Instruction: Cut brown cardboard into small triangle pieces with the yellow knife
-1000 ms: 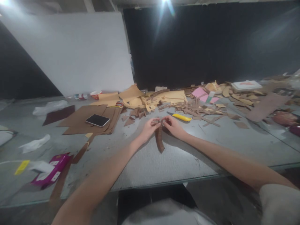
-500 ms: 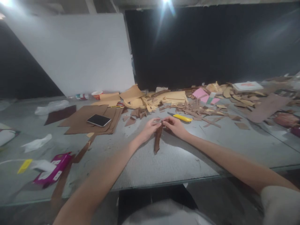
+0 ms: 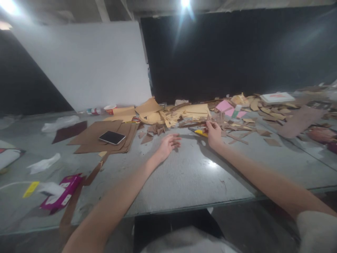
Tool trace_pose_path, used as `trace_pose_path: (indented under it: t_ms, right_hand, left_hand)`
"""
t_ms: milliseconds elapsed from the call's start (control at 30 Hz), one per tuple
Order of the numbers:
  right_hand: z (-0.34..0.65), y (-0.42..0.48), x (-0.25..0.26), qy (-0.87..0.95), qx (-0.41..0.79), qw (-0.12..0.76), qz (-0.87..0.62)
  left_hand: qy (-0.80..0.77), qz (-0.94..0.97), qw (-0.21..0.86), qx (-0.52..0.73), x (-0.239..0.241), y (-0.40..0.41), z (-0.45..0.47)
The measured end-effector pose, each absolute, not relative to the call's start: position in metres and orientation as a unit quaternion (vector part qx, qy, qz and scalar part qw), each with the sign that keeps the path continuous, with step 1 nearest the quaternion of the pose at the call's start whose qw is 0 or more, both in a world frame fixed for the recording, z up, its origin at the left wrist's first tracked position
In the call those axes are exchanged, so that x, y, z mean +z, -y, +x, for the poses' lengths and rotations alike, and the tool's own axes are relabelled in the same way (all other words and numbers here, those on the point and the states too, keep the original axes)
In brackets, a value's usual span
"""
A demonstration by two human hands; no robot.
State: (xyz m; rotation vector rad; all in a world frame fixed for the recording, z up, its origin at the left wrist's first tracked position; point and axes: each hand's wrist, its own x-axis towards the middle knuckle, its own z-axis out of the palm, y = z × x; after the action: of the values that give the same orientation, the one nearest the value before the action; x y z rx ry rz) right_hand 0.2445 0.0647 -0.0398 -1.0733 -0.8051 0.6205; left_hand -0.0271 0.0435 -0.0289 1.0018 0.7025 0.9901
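Note:
Low over the table, my left hand point(image 3: 170, 144) is open, its fingers slightly apart with nothing in them. My right hand point(image 3: 214, 134) is over the near edge of the scrap pile, thumb and fingers pinched on a dark brown strip point(image 3: 196, 124) that points left. Whether the strip's far end rests on the scraps, I cannot tell. Just under and left of that hand lies a yellow utility knife point(image 3: 200, 133), its dark blade end to the left and its handle partly hidden by the hand. Brown triangular scraps point(image 3: 157, 129) lie beyond my left hand.
A phone point(image 3: 112, 137) rests on stacked brown sheets point(image 3: 89, 131) at left. Nearer are a magenta tissue pack point(image 3: 68, 189) and a long brown strip point(image 3: 93, 174). Yellowish and brown scraps point(image 3: 195, 109), a pink sheet point(image 3: 223, 105) and a white box point(image 3: 277, 97) line the back.
My hands have parted. My right hand has moved right and away from me with the brown strip, over the knife. My left hand has let go and opened.

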Motion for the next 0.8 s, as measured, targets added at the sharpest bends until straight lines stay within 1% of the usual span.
trace_pose_path:
  t_ms: [100, 167, 233, 333, 400, 467, 533, 633, 733, 800]
  right_hand:
    - [0.246, -0.065, -0.043, 0.371, 0.316, 0.721, -0.493]
    - [0.239, -0.060, -0.045, 0.397, 0.338, 0.702, -0.484]
    - [0.231, -0.053, -0.045, 0.436, 0.364, 0.676, -0.470]
    - [0.219, -0.045, -0.044, 0.468, 0.387, 0.645, -0.465]
    - [0.216, -0.043, -0.043, 0.477, 0.395, 0.632, -0.465]
    - [0.215, -0.043, -0.043, 0.480, 0.399, 0.626, -0.468]
    - [0.216, -0.043, -0.043, 0.478, 0.401, 0.624, -0.471]
    - [0.217, -0.044, -0.043, 0.473, 0.400, 0.623, -0.477]
    - [0.216, -0.044, -0.044, 0.472, 0.396, 0.624, -0.481]
    - [0.216, -0.044, -0.044, 0.477, 0.394, 0.622, -0.480]
  left_hand:
    - [-0.350, 0.493, 0.645, 0.467, -0.034, -0.042, -0.024]
    - [-0.392, 0.550, 0.567, 0.471, -0.037, -0.042, -0.023]
    - [-0.441, 0.634, 0.435, 0.464, -0.038, -0.041, -0.025]
    - [-0.485, 0.756, 0.152, 0.413, -0.032, -0.042, -0.035]
    - [-0.493, 0.802, -0.001, 0.338, -0.023, -0.043, -0.044]
    - [-0.507, 0.819, -0.103, 0.245, -0.013, -0.045, -0.053]
    - [-0.557, 0.794, -0.158, 0.184, -0.005, -0.048, -0.062]
    - [-0.648, 0.726, -0.194, 0.126, 0.000, -0.051, -0.073]
    - [-0.683, 0.701, -0.194, 0.072, -0.001, -0.050, -0.078]
    - [-0.697, 0.691, -0.185, 0.058, -0.003, -0.049, -0.077]
